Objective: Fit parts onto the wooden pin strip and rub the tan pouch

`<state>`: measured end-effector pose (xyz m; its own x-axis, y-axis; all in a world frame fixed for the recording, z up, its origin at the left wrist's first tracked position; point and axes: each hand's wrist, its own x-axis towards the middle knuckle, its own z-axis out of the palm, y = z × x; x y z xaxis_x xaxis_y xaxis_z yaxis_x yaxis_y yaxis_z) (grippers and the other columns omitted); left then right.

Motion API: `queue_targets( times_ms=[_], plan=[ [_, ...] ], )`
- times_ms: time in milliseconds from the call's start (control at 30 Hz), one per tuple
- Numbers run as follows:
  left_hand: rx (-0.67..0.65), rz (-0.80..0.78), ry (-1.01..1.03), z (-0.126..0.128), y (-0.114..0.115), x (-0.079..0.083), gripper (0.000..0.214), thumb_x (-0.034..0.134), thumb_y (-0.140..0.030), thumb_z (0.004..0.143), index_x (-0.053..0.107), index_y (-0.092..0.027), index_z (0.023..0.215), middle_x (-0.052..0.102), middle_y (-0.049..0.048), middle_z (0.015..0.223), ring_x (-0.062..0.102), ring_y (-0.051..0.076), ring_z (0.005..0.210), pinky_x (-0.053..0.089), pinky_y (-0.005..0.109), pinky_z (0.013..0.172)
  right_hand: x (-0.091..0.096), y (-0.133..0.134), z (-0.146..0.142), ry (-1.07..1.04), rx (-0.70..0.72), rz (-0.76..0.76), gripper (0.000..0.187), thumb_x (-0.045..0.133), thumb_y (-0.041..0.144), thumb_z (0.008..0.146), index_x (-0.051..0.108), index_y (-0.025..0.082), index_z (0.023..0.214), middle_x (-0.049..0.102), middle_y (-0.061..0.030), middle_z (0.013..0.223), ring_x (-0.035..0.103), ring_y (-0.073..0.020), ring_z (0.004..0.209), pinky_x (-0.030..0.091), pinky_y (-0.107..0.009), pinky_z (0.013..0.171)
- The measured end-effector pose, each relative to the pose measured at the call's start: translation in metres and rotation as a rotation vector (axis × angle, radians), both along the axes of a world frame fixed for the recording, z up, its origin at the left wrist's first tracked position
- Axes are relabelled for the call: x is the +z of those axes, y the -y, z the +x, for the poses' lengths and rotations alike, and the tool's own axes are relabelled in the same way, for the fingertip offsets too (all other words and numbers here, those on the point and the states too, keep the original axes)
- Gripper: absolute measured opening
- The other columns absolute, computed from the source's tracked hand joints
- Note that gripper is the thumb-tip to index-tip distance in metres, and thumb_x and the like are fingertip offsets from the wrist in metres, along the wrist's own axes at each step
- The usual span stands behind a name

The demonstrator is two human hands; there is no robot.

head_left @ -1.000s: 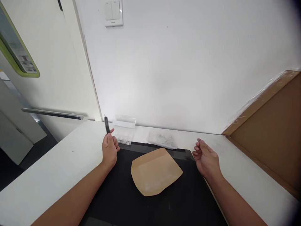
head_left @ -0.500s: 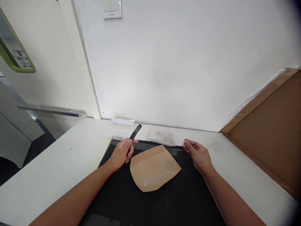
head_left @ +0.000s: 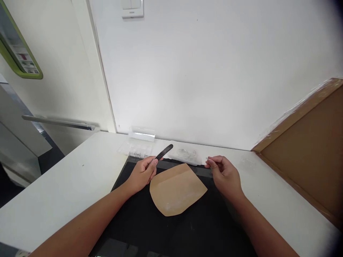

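Observation:
My left hand (head_left: 143,172) is closed around a black, slightly curved nail file (head_left: 165,151), whose dusty grey end points up and to the right. My right hand (head_left: 224,175) pinches a small clear piece (head_left: 207,158) between thumb and fingertips; it looks like a false nail tip, but is too small to be sure. Between and below the hands, a tan sheet of paper (head_left: 178,191) with a curved lower edge lies on a black mat (head_left: 184,232). File and clear piece are held apart, above the far part of the mat.
Behind the mat sit a white tray (head_left: 185,156) with clear bits and a clear plastic case (head_left: 136,148) with its lid (head_left: 142,134) raised. A white wall (head_left: 187,71) closes off the back of the white table (head_left: 69,189). A brown board (head_left: 308,153) stands at the right.
The nail file has tilted over and moved right, towards my right hand. My right hand has shifted slightly left, and the clear piece shows more plainly. The view has shifted a little.

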<state>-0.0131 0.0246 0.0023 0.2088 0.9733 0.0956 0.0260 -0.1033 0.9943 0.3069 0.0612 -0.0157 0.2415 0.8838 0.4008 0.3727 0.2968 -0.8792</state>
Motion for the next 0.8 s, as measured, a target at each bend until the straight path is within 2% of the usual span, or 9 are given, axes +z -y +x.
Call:
queue_targets(
  times_ms=[100,200,300,400,533,633,733,800],
  plan=[
    [0.053,0.088,-0.094,0.002,0.004,0.007,0.047,0.051,-0.059,0.100,0.073,-0.020,0.114,0.043,-0.0057,0.054,0.033,0.010,0.046,0.031,0.020,0.044,0.020,0.025,-0.028,0.350,0.057,0.240,0.015,0.063,0.037,0.098,0.068,0.024,0.093,0.071,-0.0044,0.091,0.065,-0.0193,0.078,0.053,-0.033,0.070],
    [0.082,0.144,-0.148,0.005,0.009,0.015,0.043,0.051,-0.057,0.100,0.075,-0.021,0.102,0.044,-0.0048,0.054,0.037,0.012,0.049,0.036,0.024,0.051,0.030,0.047,-0.057,0.480,0.084,0.480,0.006,0.062,0.026,0.099,0.066,0.024,0.095,0.067,-0.0079,0.098,0.066,-0.0221,0.090,0.054,-0.033,0.067],
    [0.048,0.204,-0.231,0.010,0.017,0.022,0.044,0.049,-0.053,0.102,0.071,-0.021,0.081,0.046,-0.0041,0.052,0.043,0.014,0.054,0.042,0.027,0.063,0.031,0.060,-0.077,0.548,0.134,0.559,0.009,0.062,0.016,0.098,0.066,0.024,0.101,0.065,-0.0070,0.098,0.065,-0.0194,0.089,0.054,-0.030,0.067],
    [-0.055,0.192,-0.304,0.016,0.029,0.029,0.049,0.046,-0.051,0.104,0.064,-0.020,0.071,0.050,-0.0032,0.054,0.048,0.014,0.056,0.040,0.026,0.062,0.028,0.065,-0.085,0.562,0.110,0.601,0.013,0.063,0.012,0.097,0.064,0.023,0.102,0.066,-0.0056,0.095,0.065,-0.0185,0.086,0.053,-0.031,0.070],
    [-0.203,0.113,-0.297,0.020,0.041,0.034,0.047,0.044,-0.053,0.105,0.070,-0.020,0.086,0.053,-0.0038,0.051,0.049,0.014,0.053,0.040,0.026,0.060,0.025,0.066,-0.088,0.589,0.017,0.589,0.010,0.064,0.014,0.097,0.062,0.024,0.101,0.069,-0.0055,0.096,0.069,-0.0186,0.086,0.052,-0.030,0.069],
    [-0.202,0.082,-0.263,0.021,0.042,0.031,0.045,0.044,-0.053,0.105,0.073,-0.020,0.094,0.057,-0.0032,0.052,0.048,0.013,0.050,0.040,0.024,0.056,0.023,0.067,-0.090,0.612,-0.017,0.551,0.006,0.062,0.018,0.099,0.061,0.024,0.099,0.071,-0.0048,0.095,0.070,-0.0182,0.084,0.051,-0.030,0.069],
    [-0.213,0.024,-0.230,0.023,0.042,0.026,0.046,0.043,-0.055,0.104,0.071,-0.020,0.095,0.067,-0.0003,0.062,0.048,0.011,0.044,0.038,0.023,0.049,0.022,0.068,-0.093,0.610,0.005,0.519,0.006,0.061,0.019,0.100,0.060,0.024,0.097,0.070,-0.0043,0.093,0.069,-0.0176,0.081,0.051,-0.029,0.069],
    [-0.214,0.009,-0.229,0.024,0.042,0.025,0.046,0.042,-0.055,0.105,0.070,-0.020,0.094,0.069,0.0003,0.065,0.050,0.011,0.042,0.040,0.024,0.049,0.021,0.070,-0.095,0.597,0.026,0.517,0.006,0.061,0.018,0.100,0.059,0.023,0.096,0.069,-0.0037,0.092,0.068,-0.0164,0.080,0.050,-0.028,0.067]
  ],
)
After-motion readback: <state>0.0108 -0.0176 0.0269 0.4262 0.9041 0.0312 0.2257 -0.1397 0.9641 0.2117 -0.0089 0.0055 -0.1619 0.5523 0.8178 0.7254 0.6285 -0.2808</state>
